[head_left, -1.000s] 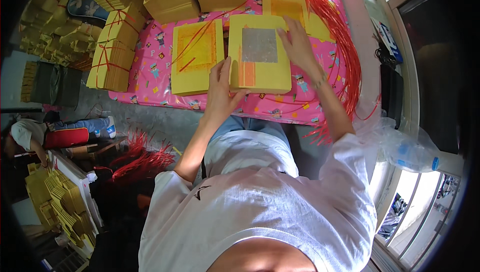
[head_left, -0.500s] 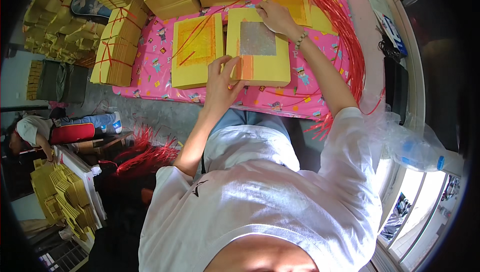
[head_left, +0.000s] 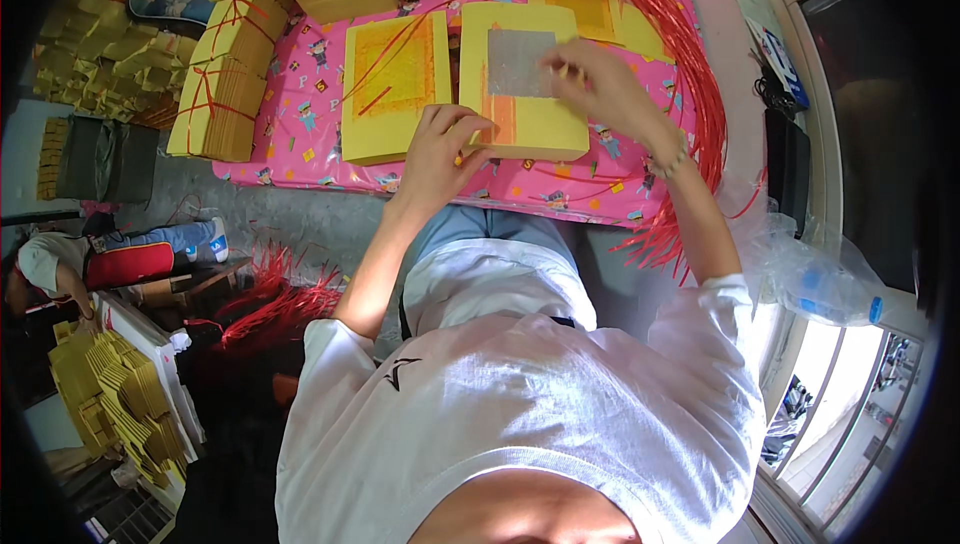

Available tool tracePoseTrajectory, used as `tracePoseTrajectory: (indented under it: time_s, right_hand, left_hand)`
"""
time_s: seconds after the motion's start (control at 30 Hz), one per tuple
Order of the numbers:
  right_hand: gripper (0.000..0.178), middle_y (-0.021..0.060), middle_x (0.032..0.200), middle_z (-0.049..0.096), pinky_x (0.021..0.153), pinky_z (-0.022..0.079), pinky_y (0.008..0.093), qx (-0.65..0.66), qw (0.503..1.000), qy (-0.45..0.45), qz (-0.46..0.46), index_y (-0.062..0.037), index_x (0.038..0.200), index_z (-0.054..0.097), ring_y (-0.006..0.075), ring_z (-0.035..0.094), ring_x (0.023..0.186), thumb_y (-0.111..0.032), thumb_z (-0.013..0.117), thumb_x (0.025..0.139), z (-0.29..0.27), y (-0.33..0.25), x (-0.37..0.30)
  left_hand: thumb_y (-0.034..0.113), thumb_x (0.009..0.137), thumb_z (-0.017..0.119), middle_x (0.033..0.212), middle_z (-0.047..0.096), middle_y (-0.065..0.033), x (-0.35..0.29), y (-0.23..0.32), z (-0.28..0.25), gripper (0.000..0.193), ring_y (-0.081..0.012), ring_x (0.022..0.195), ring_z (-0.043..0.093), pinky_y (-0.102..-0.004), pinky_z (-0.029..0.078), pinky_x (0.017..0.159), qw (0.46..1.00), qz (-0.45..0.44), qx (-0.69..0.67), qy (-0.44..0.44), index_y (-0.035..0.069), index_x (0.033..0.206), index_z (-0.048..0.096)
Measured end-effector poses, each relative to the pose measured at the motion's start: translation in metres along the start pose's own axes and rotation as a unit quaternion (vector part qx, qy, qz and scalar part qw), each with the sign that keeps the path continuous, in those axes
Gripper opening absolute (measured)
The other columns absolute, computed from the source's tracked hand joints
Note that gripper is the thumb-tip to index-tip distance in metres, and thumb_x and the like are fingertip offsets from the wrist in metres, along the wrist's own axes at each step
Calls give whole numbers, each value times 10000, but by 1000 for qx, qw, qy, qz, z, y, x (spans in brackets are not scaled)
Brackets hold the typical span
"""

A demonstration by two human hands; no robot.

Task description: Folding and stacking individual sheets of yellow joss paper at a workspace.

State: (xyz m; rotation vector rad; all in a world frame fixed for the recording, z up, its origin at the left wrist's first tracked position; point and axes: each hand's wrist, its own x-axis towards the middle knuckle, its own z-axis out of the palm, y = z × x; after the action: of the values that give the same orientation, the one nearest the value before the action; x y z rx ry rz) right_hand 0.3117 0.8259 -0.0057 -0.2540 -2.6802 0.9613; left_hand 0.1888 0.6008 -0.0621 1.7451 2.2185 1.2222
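In front of me lies a thick stack of yellow paper (head_left: 545, 122) with a silver-grey square and an orange strip on its top sheet. My left hand (head_left: 437, 159) is at its near left corner, fingers bent over the top edge and thumb lower at the side. Over the right part of the stack is my right hand (head_left: 603, 89), fingers curled and smeared by motion; whether it holds a sheet cannot be made out. A bead bracelet circles that wrist. To the left sits another yellow paper stack (head_left: 393, 127) with an orange-gold square and loose red strips on it.
Red-tied yellow bundles (head_left: 208, 109) stand at the far left of the pink patterned table cover (head_left: 300, 169). A long bunch of red strips (head_left: 695, 74) hangs along the right side. More yellow paper (head_left: 575, 4) lies behind. A person (head_left: 60, 259) bends over at the left.
My right hand has come from the far edge of the stack toward me and to the right. The left hand stays at the near left corner. The view has shifted slightly.
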Motion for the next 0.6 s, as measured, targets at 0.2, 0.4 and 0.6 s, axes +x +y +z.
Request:
tracePoseTrajectory:
  time_s: [0.2,0.4,0.6]
  right_hand:
    - [309,110,940,560,725,482,373,-167,979,-96,-68,-29,993,591,294,575,890,-184,709,753,22,-15,-40]
    - [299,110,937,552,731,483,376,-142,984,-85,-67,-28,976,601,302,570,890,-195,707,751,25,-12,-39]
    - [218,115,876,566,700,480,366,-71,990,-113,-44,-3,937,648,289,590,818,-171,667,798,18,-9,-34]
  left_hand:
    - [46,714,691,919,585,-72,6,-9,-2,206,-294,915,524,-379,468,765,1000,23,-15,-13,78,910,633]
    - [49,710,692,866,592,-64,8,-12,-4,169,-267,840,553,-365,483,700,999,26,-17,-23,78,873,661]
    - [84,723,705,808,591,-82,11,-17,-1,101,-272,815,554,-374,478,697,999,21,-38,6,58,819,688]
